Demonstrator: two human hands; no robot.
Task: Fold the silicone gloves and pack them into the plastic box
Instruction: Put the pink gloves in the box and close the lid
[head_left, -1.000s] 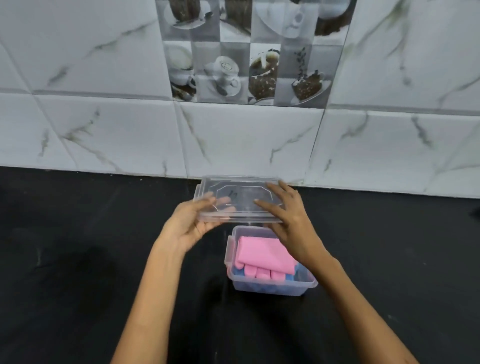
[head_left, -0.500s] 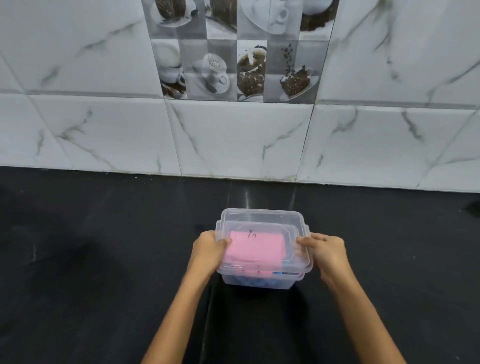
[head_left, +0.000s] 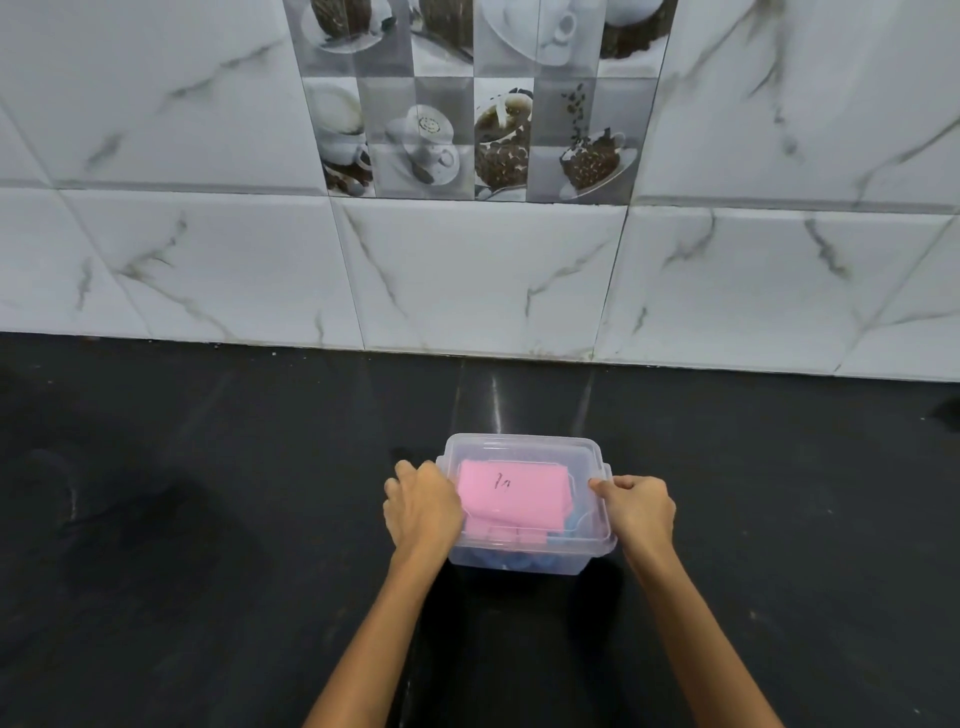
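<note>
place: home kitchen | cues: black countertop (head_left: 208, 519); marble wall tiles (head_left: 156, 104); coffee-cup tile (head_left: 467, 104)

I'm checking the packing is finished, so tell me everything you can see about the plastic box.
The plastic box is small, rectangular and see-through, standing upright on the black counter near the tiled wall. A clear lid with a raised rim sits on top. Through it show a folded pink glove bearing a small dark mark and a blue glove beneath. The left hand grips its left edge and the right hand its right edge.
</note>
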